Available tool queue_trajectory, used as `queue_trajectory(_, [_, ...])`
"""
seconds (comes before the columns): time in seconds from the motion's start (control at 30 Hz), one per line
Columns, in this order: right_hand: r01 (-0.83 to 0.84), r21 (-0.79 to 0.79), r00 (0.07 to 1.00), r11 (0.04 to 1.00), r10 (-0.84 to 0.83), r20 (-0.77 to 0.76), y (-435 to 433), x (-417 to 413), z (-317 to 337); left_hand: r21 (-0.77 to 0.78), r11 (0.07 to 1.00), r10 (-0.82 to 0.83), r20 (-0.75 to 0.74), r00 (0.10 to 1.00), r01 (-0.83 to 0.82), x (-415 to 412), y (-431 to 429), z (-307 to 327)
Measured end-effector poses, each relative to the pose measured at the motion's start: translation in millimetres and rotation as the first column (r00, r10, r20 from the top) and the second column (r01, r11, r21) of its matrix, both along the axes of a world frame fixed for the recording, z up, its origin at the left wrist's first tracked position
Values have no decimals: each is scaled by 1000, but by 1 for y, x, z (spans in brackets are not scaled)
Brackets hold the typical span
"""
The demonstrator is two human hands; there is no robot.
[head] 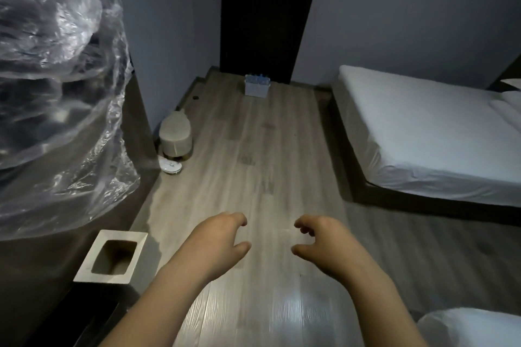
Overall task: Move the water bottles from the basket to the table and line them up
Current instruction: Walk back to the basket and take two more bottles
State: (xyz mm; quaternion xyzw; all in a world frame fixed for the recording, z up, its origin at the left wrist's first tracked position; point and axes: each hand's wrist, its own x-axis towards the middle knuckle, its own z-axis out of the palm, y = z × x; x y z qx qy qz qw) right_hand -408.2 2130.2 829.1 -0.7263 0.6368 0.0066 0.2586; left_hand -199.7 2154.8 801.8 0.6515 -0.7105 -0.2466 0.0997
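The basket [256, 91] of water bottles [258, 79] stands on the floor [267, 166] by the dark door [265, 31], at 12 o'clock, well apart from both hands, its long side running 9 to 3. Left hand [217, 242] and right hand [324, 245] hold nothing, fingers loosely curled, and neither is clearly nearer.
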Motion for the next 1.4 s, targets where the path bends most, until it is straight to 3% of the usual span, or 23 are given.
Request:
queue_trajectory(0.4, [37, -11, 999, 999, -37, 20, -215, -35, -5, -2, 1000, -30, 103, 994, 30, -32, -215, 2])
queue_trajectory(0.73, [-2, -6, 998, 1000, 2, 56, -391, -52, 4, -35, 999, -2, 88, 996, 5, -49, -392, 14])
queue_trajectory(1.4, [68, -58, 993, 996, -63, 96, -762, 30, 5, -54, 996, -65, 61, 996, 68, 29, -775, 18])
